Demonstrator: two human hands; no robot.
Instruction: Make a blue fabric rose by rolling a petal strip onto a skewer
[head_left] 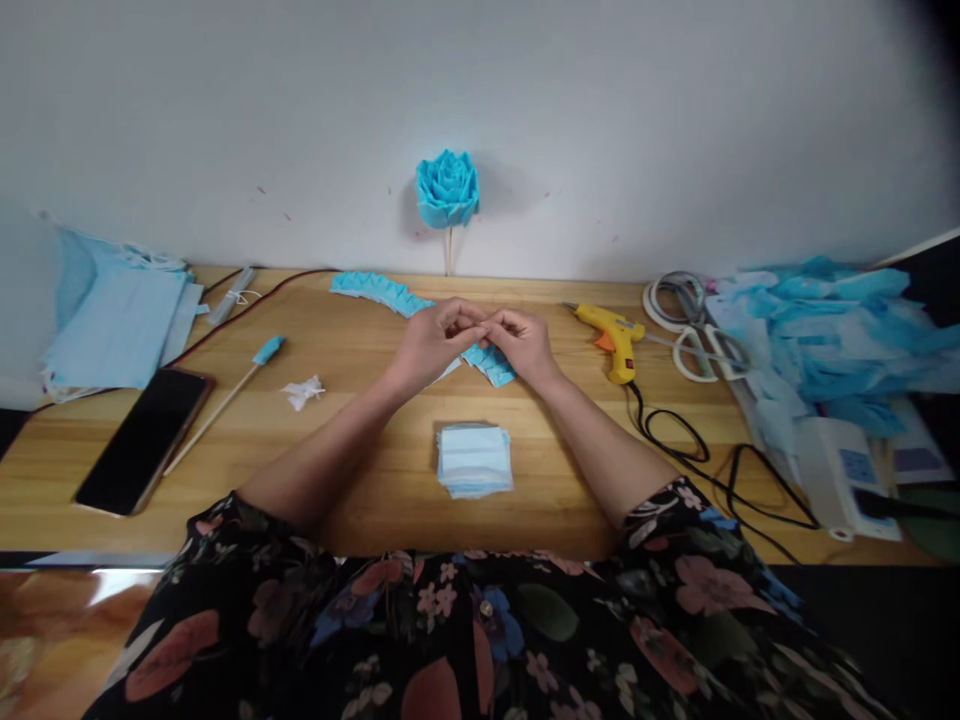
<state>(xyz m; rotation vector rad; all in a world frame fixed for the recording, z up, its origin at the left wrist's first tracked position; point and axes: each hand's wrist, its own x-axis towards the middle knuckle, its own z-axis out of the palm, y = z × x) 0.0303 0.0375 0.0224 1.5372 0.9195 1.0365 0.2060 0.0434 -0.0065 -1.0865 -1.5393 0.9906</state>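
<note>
My left hand [433,345] and my right hand [523,345] meet at the fingertips above the middle of the table. Both are closed in a pinch; whatever lies between the fingers is hidden or too small to make out. Behind and below them runs a curved row of folded blue pieces [379,290], partly covered by my hands. Its right end shows under my right fingers. Nearer to me lies a small stack of pale blue cut squares [474,460]. A blue fabric rose [448,190] on a thin stick stands against the wall beyond my hands.
Left are face masks [120,320], a phone [145,440], a stick with a blue tip [225,418], a white scrap [302,391] and bundled glue sticks [232,297]. Right are a yellow glue gun [616,340], its looped cord, scissors [697,355], tape [673,300] and blue fabric [832,330].
</note>
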